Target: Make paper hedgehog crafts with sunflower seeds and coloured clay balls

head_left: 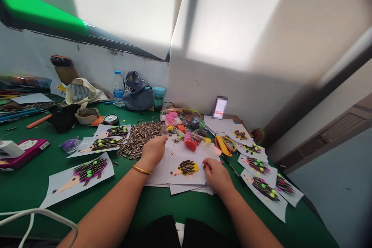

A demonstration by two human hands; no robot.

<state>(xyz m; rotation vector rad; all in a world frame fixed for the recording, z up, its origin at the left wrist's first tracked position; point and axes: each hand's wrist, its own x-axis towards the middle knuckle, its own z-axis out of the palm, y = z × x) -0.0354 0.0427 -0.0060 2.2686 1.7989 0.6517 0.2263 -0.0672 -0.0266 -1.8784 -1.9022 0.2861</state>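
Left hand (154, 150): fingers curled in, fingertips over the upper left of the paper stack, beside the seeds; whether it grips anything, I cannot tell.
Right hand (216, 172): fingers bent, fingertips at the right edge of the hedgehog sheet; I cannot tell whether they pinch it.
Hedgehog sheet (188, 167): between both hands, flat on the paper stack (157, 179); the animal faces left, its yellow body covered in dark seeds.
Striped seeds (142, 135): loose heap left of the stack, a few strays on the paper.
Clay packets (190, 141): clear bags of pink, red and orange beyond the sheet; print, if any, too small to read.
Scissors (225, 145): yellow handles, just beyond the right hand.
Other hedgehog cards (83, 175): three at left, five at right, with bright dots on the seeds.
Water bottle (118, 92): blue cap, blue label, its lettering too small to read.
Phone (220, 107): propped against the wall (197, 73), screen blurred out.
Magenta case (24, 155): far left on the green tabletop (124, 197), pale panel on top, markings illegible.
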